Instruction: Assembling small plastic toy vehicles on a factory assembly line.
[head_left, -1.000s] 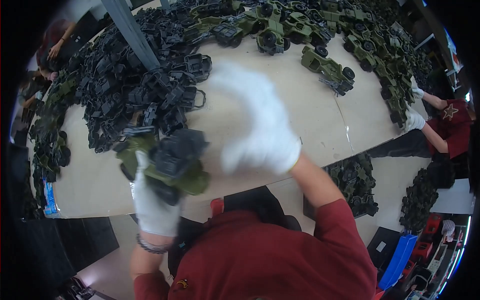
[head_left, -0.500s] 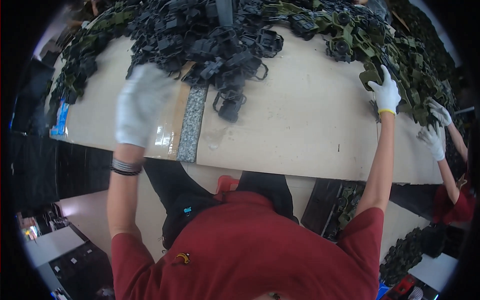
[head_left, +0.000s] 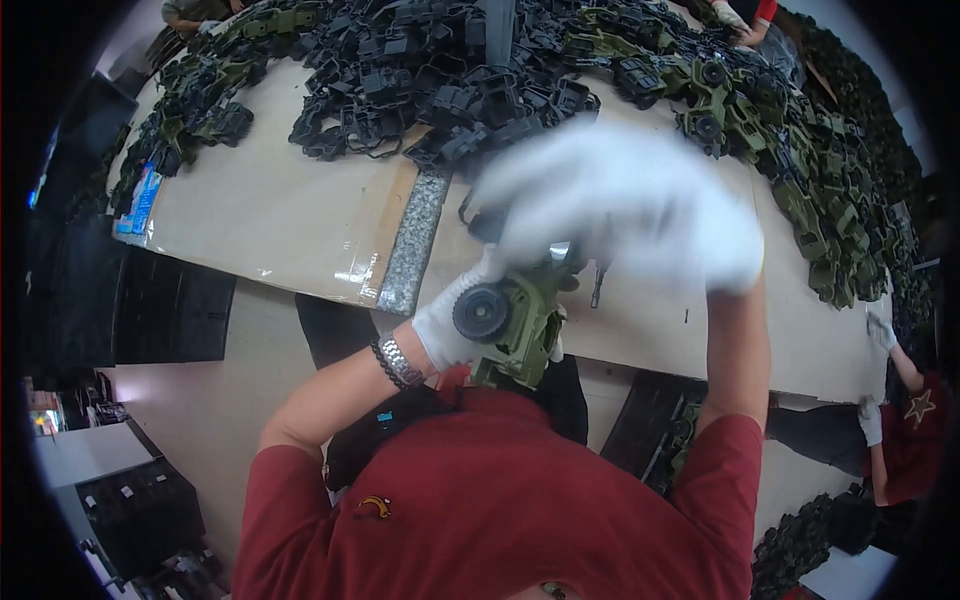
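The fingers of your left hand [head_left: 446,325] are closed around a green toy vehicle [head_left: 530,335], wheel outward, before your chest at the worktop's [head_left: 290,210] near edge. Your right hand [head_left: 640,210] blurs just beyond; its finger opening cannot be told. Farther off lie dark parts [head_left: 400,85] and more green vehicles [head_left: 825,200].

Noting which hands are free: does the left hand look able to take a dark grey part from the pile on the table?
Probably not: the left hand holds a green toy vehicle, and the pile of dark grey parts lies beyond it.
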